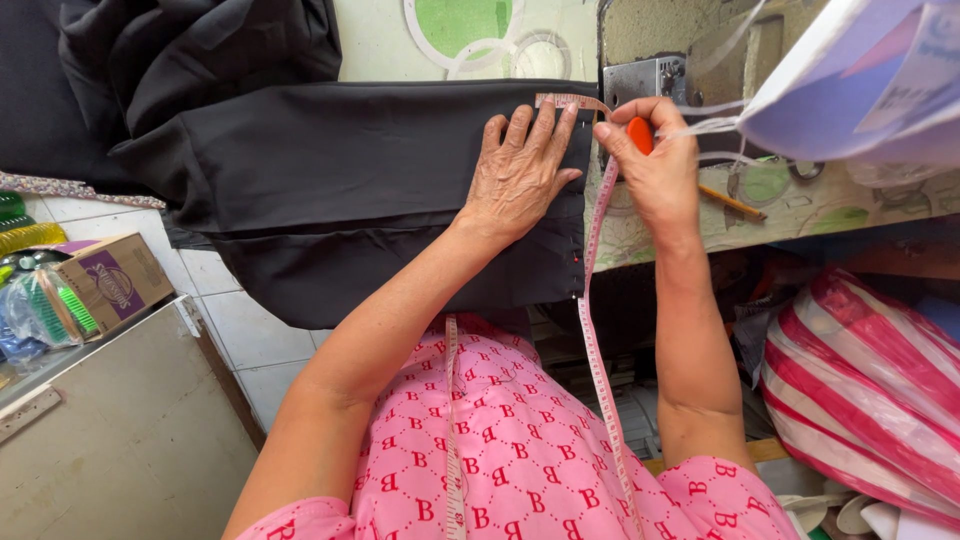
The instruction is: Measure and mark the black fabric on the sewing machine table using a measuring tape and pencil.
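A person in a pink patterned top (500, 450) looks down at both bare arms reaching forward over a tabletop (800, 210). A pink measuring tape (598, 350) hangs around the neck, runs up past the lap and rises to the work.

The left hand (520, 175) lies flat and open, fingers spread, pressing on black fabric (350, 190). The fabric is plain, dark and matte, folded into a wide smooth band that drapes over the tabletop's near edge, with more of it heaped in loose folds at the far left. The tape's end curves over the fabric's right edge, just above the left fingertips.

The right hand (655, 160) is closed, pinching a small orange piece (641, 133), perhaps chalk, at the fabric's right edge beside the tape.

At lower left a cardboard box (110, 280) rests on a grey cabinet, next to a clear plastic bag (40, 315) holding green items that cannot be made out. At lower right sits a red and white striped bag (860, 390); its contents are hidden.

Beyond the right hand a pencil (730, 203) lies on the tabletop, before a metal sewing machine part (645, 78).
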